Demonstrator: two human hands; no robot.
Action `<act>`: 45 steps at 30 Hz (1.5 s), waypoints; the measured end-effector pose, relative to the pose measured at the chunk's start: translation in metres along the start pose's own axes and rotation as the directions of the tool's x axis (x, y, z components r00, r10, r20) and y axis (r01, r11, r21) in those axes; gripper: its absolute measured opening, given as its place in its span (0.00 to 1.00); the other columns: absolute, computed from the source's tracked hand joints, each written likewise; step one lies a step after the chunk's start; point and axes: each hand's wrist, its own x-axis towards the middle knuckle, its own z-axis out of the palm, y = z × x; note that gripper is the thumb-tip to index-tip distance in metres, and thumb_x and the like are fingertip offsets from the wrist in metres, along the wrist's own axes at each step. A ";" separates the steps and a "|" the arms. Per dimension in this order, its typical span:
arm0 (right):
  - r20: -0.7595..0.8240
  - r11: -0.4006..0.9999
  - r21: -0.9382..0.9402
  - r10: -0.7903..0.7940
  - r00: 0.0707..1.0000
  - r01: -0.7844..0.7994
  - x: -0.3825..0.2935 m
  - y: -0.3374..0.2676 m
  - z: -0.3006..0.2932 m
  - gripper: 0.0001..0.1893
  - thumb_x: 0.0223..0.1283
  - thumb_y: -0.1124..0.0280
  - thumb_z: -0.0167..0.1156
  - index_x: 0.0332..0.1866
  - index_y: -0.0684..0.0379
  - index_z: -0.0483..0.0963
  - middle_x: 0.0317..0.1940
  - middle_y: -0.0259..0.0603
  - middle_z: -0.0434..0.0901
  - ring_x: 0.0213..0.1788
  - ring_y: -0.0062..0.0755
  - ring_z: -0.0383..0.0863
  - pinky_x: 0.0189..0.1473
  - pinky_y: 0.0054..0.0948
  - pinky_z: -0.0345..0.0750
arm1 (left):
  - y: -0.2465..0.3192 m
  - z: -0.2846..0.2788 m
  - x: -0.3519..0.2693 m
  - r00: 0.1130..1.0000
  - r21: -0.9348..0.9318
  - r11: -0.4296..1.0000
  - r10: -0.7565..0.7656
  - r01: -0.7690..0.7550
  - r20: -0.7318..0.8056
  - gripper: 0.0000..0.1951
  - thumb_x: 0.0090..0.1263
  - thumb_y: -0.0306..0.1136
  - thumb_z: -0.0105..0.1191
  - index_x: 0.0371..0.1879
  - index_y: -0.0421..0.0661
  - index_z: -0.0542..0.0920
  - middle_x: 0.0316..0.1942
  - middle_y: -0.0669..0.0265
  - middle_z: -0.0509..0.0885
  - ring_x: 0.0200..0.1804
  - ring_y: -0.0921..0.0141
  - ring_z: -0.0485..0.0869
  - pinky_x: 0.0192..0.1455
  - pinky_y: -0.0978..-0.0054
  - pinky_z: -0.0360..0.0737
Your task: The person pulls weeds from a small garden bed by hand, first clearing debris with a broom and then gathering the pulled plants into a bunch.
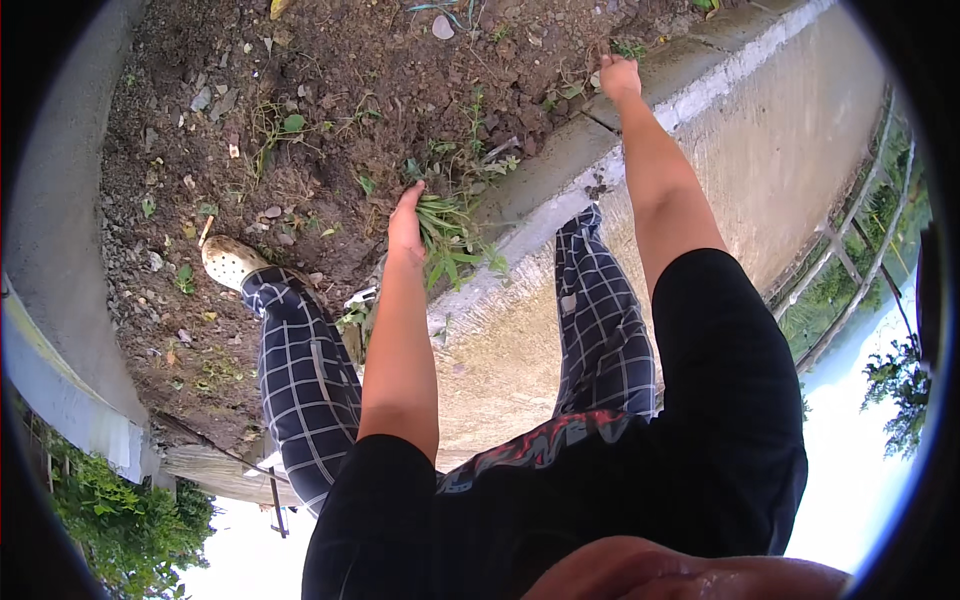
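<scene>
My left hand (406,225) is closed around a bunch of long-leaved green weeds (448,232), low over the bare soil. The leaves stick out on its right side, towards the concrete edge. Farther forward and to the right, my right hand (620,77) reaches down where the soil meets the concrete ledge. Its fingers are bent close to a small green weed (628,49); whether they grip a stem cannot be made out. More uprooted-looking weeds (476,124) lie on the brown soil (337,180) between the hands.
A concrete ledge (547,161) runs diagonally along the soil bed. My left foot, in a pale perforated clog (227,262), stands on the soil; my right leg is beyond the ledge. Stones lie scattered about. At left curves a concrete surface (67,150); at far right is a railing (832,247).
</scene>
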 end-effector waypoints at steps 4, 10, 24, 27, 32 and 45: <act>-0.218 0.980 0.173 -0.062 0.974 0.101 0.036 -0.016 -0.017 0.26 0.67 0.56 0.41 0.67 0.55 0.57 0.64 0.50 0.61 0.59 0.44 0.70 0.62 0.39 0.66 | -0.014 -0.015 0.004 0.998 0.035 0.999 -0.040 0.042 -0.044 0.21 0.57 0.38 0.62 0.46 0.39 0.76 0.41 0.62 0.81 0.38 0.67 0.81 0.42 0.68 0.78; 0.463 0.908 0.310 0.113 0.879 -0.280 0.022 -0.036 0.016 0.44 0.61 0.45 0.49 0.69 0.61 0.35 0.53 0.57 0.71 0.43 0.43 0.81 0.40 0.31 0.79 | -0.017 -0.020 0.005 0.995 0.102 0.995 -0.008 0.018 -0.103 0.23 0.56 0.35 0.63 0.49 0.36 0.75 0.46 0.60 0.80 0.43 0.66 0.80 0.46 0.67 0.77; -0.257 0.893 0.446 0.059 0.965 0.064 -0.078 -0.021 -0.108 0.24 0.65 0.57 0.41 0.31 0.70 0.74 0.35 0.64 0.76 0.41 0.63 0.75 0.46 0.48 0.70 | -0.003 -0.011 -0.057 0.999 0.083 0.996 -0.010 0.012 -0.033 0.14 0.58 0.37 0.58 0.38 0.41 0.79 0.34 0.64 0.80 0.36 0.68 0.79 0.40 0.69 0.77; -0.106 0.944 0.329 0.050 0.993 -0.012 -0.151 0.033 -0.156 0.24 0.66 0.56 0.41 0.35 0.70 0.73 0.34 0.65 0.76 0.40 0.64 0.75 0.44 0.49 0.70 | 0.005 -0.014 -0.107 1.000 0.078 0.997 -0.005 0.006 -0.010 0.13 0.59 0.39 0.56 0.36 0.42 0.78 0.33 0.64 0.80 0.34 0.67 0.79 0.38 0.68 0.78; 0.068 0.936 0.263 0.223 0.972 -0.233 -0.279 0.195 -0.233 0.24 0.65 0.54 0.42 0.34 0.67 0.74 0.34 0.62 0.77 0.41 0.61 0.76 0.45 0.49 0.70 | 0.024 -0.008 -0.188 0.983 -0.037 0.999 0.024 -0.017 0.183 0.14 0.60 0.40 0.54 0.38 0.43 0.77 0.32 0.62 0.80 0.34 0.63 0.80 0.37 0.64 0.79; 0.066 0.735 0.520 0.473 0.879 -0.435 -0.472 0.429 -0.346 0.22 0.64 0.54 0.48 0.32 0.65 0.77 0.19 0.43 0.76 0.20 0.34 0.74 0.24 0.36 0.71 | 0.145 -0.136 -0.486 0.781 -0.399 0.699 0.620 -0.594 -0.076 0.23 0.67 0.48 0.35 0.46 0.41 0.75 0.44 0.58 0.79 0.47 0.57 0.77 0.52 0.55 0.74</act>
